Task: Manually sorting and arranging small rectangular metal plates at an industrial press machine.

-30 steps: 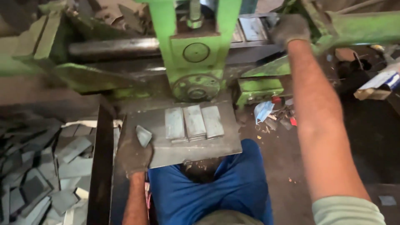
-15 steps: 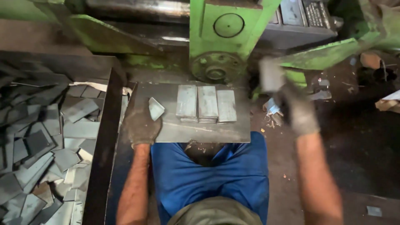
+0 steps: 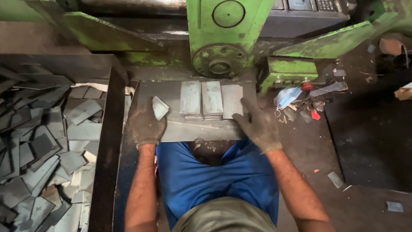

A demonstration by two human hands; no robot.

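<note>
I sit at a grey metal work plate (image 3: 201, 129) in front of a green press machine (image 3: 227, 34). Three flat grey metal strips (image 3: 211, 99) lie side by side on the plate under the machine's head. My left hand (image 3: 146, 124), in a dark glove, holds a small grey metal piece (image 3: 159, 107) at the plate's left edge. My gloved right hand (image 3: 256, 122) rests on the plate's right front corner, fingers spread, touching the rightmost strip.
A dark bin (image 3: 109, 141) on my left is full of several grey metal offcuts (image 3: 38, 141). To the right lie a blue face mask (image 3: 286, 96), red bits and scraps on the dirty floor. My blue trousers (image 3: 214, 176) are below the plate.
My right hand came down from the machine's lever at upper right and now rests on the plate beside the strips. The left hand stayed put with its piece.
</note>
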